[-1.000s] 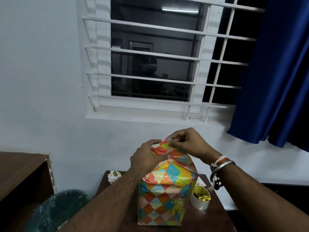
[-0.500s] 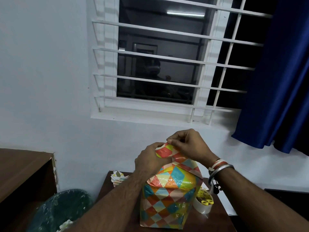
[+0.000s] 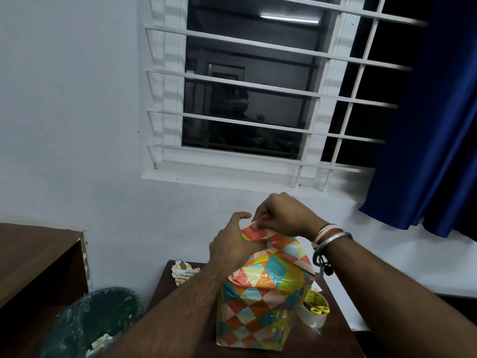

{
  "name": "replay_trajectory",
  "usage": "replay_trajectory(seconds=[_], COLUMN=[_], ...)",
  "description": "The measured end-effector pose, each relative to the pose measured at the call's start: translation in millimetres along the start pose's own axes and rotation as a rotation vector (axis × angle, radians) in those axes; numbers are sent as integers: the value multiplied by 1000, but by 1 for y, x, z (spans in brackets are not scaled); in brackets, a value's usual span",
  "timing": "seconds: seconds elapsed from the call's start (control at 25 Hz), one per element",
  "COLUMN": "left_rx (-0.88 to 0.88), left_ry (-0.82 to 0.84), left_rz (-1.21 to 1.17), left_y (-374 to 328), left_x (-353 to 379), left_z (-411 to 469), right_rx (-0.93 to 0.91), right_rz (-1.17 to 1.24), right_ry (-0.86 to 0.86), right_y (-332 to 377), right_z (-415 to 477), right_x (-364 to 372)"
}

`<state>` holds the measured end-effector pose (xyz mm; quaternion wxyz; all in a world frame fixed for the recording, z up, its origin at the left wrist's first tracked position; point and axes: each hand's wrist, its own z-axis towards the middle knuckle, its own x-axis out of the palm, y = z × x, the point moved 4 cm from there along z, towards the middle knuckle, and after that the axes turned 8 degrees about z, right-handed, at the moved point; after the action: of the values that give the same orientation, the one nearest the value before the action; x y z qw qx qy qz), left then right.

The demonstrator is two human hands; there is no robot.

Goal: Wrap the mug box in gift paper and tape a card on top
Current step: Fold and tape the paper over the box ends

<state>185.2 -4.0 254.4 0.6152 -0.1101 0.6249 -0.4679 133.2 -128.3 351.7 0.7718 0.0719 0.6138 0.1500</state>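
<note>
The mug box stands upright on a small brown table, covered in gift paper with a bright diamond pattern. Its top flaps rise in a peak. My left hand presses on the near side of that peak, with the thumb raised. My right hand pinches the tip of the upper paper flap between fingers and thumb. No card is in view.
A roll of clear tape with yellow scissors on it sits right of the box. Paper scraps lie at the table's back left. A lined bin and a brown cabinet stand to the left. Wall, barred window and blue curtain lie behind.
The view has tilted slightly. My right hand has pulled the flap's tip up and toward the left hand. The left hand's thumb has lifted off the paper.
</note>
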Motion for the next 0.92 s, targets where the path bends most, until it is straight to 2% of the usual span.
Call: replay_trajectory(seconds=[0.12,0.24,0.44,0.48,0.64,0.76,0.92], left_rx=[-3,-1,0,1,-26,-46,-47], left_ry=[10,15,-12,-12,10,56,231], left_rz=[2,6,-8,-23,-80,-119,-290], left_y=[1,1,2,2,3,2,6], left_x=[2,2,3,3,3,4,-7], left_z=[0,3,2,1,4,4,9], right_rx=[9,13,50,38,-55,-29,25], right_rz=[86,148,90,97,88,35,60], right_ry=[14,-46,-516,-528,-372,-353,-344], right_y=[-8,-10,-9,-7,0,-5,-8], right_z=[-6,-9,-58,-74,-112,-112,-106], right_x=[-4,-2,11,19,58,67,64])
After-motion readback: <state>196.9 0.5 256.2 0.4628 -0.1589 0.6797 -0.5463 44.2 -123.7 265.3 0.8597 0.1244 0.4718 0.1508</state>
